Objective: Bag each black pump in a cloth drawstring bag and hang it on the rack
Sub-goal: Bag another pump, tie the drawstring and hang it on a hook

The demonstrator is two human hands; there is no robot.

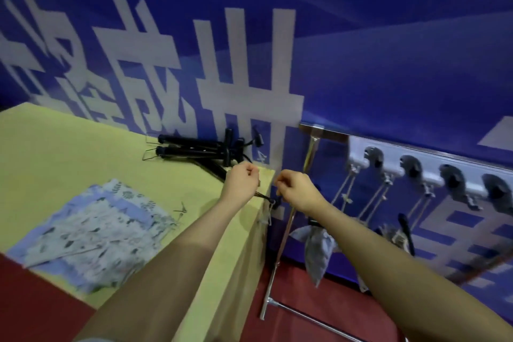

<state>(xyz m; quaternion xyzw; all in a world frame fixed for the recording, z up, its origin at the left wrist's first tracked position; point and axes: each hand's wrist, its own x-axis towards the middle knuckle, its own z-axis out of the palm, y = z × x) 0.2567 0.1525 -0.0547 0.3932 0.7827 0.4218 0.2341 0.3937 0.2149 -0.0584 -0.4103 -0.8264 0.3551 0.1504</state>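
Cloth bags (91, 233) lie stacked at the left of the yellow worktop (69, 153); they overlap too much to count. Behind them, against the blue wall, black pumps (194, 148) wait unbagged: two lie side by side and a third seems to angle beneath them, though blur makes that uncertain.

At the worktop's corner the left hand (241, 180) and right hand (295, 189) are raised close together, each grip pinched together on something thin, most likely a drawstring; a dark piece and a bit of pale cloth dangle just below them. Whether a pump hangs there I cannot tell.

To the right, the rack (416, 172) runs along the wall. Five dark hooks show, and cords drop from about three. One filled bag (316, 250) hangs low near the steel leg, with another bundle beside it, blurred.

By my reading the job is partway: some pumps hung, one in hand, two or three left.
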